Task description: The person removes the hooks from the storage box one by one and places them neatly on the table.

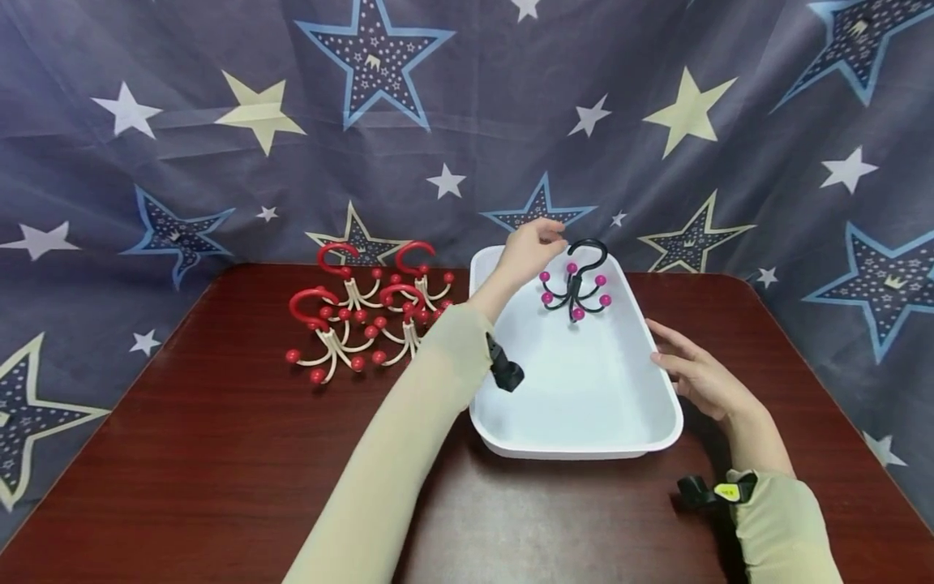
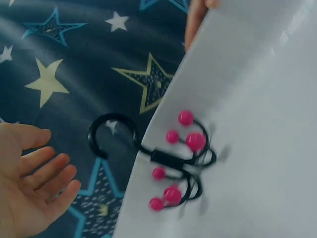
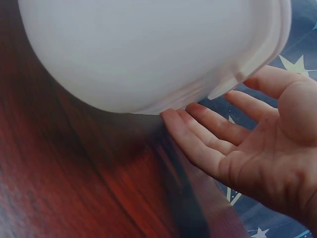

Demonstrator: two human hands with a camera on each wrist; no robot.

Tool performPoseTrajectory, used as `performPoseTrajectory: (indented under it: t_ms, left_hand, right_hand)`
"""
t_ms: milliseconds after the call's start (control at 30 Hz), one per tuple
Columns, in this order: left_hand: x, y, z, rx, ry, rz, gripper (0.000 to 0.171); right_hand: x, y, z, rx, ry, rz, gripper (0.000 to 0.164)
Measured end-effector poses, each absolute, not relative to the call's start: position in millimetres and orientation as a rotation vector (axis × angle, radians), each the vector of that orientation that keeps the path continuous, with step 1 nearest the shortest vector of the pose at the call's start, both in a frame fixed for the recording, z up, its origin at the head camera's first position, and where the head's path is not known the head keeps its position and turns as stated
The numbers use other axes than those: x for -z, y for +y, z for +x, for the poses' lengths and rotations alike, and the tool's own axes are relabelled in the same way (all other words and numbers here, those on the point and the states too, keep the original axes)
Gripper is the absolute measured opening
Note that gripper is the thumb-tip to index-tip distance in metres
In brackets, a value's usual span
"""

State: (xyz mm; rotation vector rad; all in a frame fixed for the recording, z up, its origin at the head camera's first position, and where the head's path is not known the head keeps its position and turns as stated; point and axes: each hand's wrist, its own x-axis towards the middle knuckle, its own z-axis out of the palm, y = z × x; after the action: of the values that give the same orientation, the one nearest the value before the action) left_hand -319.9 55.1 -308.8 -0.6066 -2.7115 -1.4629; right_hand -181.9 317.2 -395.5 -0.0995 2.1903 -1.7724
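Note:
A black claw hanger point(image 1: 575, 285) with pink ball tips stands in the far part of the white tray point(image 1: 572, 397), its hook end up. My left hand point(image 1: 533, 247) is just to the left of that hook, apart from it, with relaxed fingers. The left wrist view shows a gap between the hand point(image 2: 37, 186) and the black hanger point(image 2: 168, 159). At the tray's right side my right hand point(image 1: 696, 377) touches the rim and outer wall. Its fingers point(image 3: 198, 148) are stretched out against the wall in the right wrist view.
Several cream claw hangers point(image 1: 333, 342) with red hooks and red ball tips stand close together left of the tray, partly behind my left sleeve point(image 1: 409, 430). The brown table point(image 1: 219, 454) ends at a star-patterned cloth point(image 1: 467, 122).

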Motion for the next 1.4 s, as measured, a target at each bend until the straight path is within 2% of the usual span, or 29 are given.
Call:
performPoseTrajectory:
  t_ms: [167, 367, 833, 1400]
  left_hand:
    - [324.5, 73.5, -328.0, 1.502, -2.751, -0.597, 0.046]
    - [332.3, 87.8, -335.3, 1.401, -2.818, -0.721, 0.056]
    - [334.6, 96.0, -329.4, 1.246, -2.777, -0.609, 0.031]
    - [299.6, 58.1, -298.3, 1.176, -2.657, -0.657, 0.028]
  right_hand:
    - [397.2, 318.7, -181.0, 1.769, 2.187, -0.094, 0.065]
    - [397.1, 319.5, -181.6, 1.795, 2.18, -0.09, 0.064]
    - [399.2, 320.0, -183.1, 1.83, 2.165, -0.136, 0.063]
    - [398.8, 318.8, -180.9, 1.879, 2.118, -0.147, 0.063]
